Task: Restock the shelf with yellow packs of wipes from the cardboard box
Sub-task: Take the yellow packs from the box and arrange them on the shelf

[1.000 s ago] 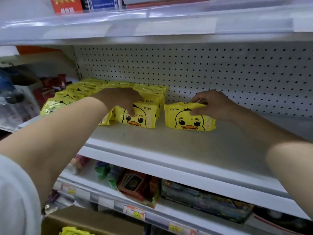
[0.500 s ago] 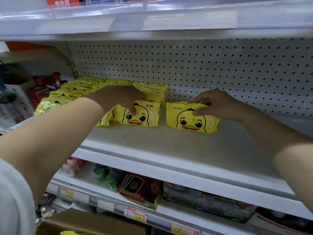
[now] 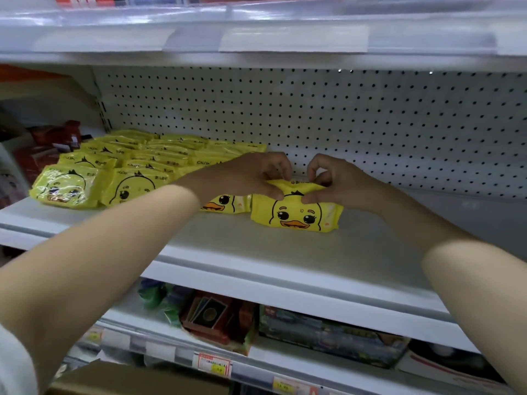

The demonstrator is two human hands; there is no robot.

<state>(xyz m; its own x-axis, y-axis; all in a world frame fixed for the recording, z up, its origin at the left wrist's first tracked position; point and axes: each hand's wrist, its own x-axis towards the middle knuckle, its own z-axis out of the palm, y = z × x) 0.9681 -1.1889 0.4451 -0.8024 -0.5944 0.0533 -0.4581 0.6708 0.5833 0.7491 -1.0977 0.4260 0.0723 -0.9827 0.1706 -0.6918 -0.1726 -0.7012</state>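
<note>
A yellow pack of wipes with a duck face stands on the white shelf, right of the row. My left hand and my right hand both pinch its top edge, thumbs in front and fingers behind. Directly left of it, another duck pack is partly hidden by my left wrist. Several more yellow packs lie in rows across the shelf's left half. A corner of the cardboard box shows at the bottom edge.
A white pegboard backs the shelf, and bare shelf surface stretches right of the packs. An upper shelf edge with label strips hangs overhead. The lower shelf holds boxed goods and price tags. Red items sit at far left.
My left hand left the neighbouring pack and moved right to join my right hand on the rightmost pack's top edge. The view shifted, bringing more packs on the left into sight.
</note>
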